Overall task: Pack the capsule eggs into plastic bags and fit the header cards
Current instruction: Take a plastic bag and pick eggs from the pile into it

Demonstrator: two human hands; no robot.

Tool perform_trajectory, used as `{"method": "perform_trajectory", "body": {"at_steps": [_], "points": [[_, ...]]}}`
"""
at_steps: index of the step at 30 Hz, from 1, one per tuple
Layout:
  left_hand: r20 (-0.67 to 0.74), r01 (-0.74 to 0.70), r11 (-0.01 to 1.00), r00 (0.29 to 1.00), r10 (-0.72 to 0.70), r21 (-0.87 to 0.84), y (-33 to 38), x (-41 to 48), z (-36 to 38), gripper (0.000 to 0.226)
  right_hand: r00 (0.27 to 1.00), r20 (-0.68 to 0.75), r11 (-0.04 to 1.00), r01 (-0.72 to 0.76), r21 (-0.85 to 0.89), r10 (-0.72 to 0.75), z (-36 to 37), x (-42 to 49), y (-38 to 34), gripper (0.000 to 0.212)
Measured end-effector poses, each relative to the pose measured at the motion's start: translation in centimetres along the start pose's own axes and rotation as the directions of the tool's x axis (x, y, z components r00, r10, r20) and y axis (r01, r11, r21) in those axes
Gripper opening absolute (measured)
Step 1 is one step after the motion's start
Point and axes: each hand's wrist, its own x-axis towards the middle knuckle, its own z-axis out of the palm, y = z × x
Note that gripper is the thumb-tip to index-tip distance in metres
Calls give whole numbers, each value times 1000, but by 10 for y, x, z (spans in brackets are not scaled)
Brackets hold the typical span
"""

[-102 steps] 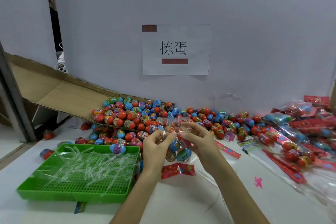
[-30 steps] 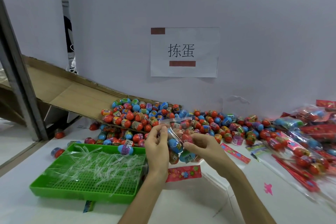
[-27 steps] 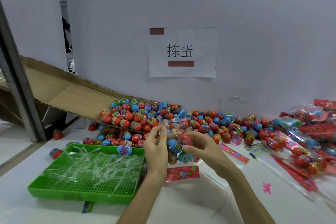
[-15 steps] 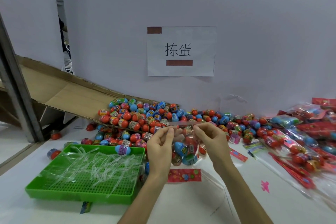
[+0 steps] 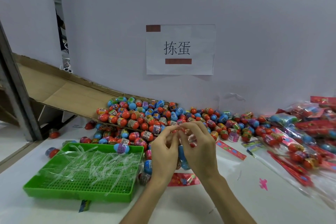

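While the left hand [image 5: 164, 152] and right hand [image 5: 199, 149] have their fingers clamped on the mouth of the plastic bag [image 5: 181, 151] (blurry, so I think), eggs [image 5: 184, 165] hanging below, flatten that edge evenly; header card [image 5: 183, 179] lies at the bag's 6 o'clock.

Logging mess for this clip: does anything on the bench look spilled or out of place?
Yes. A blue egg sits on the far rim of the green tray, away from the pile. Stray eggs lie well left of the pile, and a printed strip pokes out from under the tray's near edge.
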Motion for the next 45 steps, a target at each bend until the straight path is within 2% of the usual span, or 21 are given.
{"method": "perform_trajectory", "body": {"at_steps": [8,12,15,24,37,45], "points": [[-27,-50,993,998,53,109,-4,0,0,27,999,22,1000,-25,7,24,-2,1,4,16],[-5,-112,980,993,115,162,-4,-1,0,25,999,14,999,-35,7,35,-4,2,7,14],[38,-125,976,992,120,179,-5,0,0,23,999,23,1000,-26,1,26,-5,2,9,3],[90,-139,969,988,123,204,-5,1,0,21,994,54,994,-96,44,94,-8,3,10,5],[111,-162,970,983,143,180,-4,2,1,25,963,36,952,-268,145,265,-14,12,-5,11],[106,-148,975,986,132,164,-4,2,2,25,913,54,876,-405,262,405,-13,13,-4,11]]}}
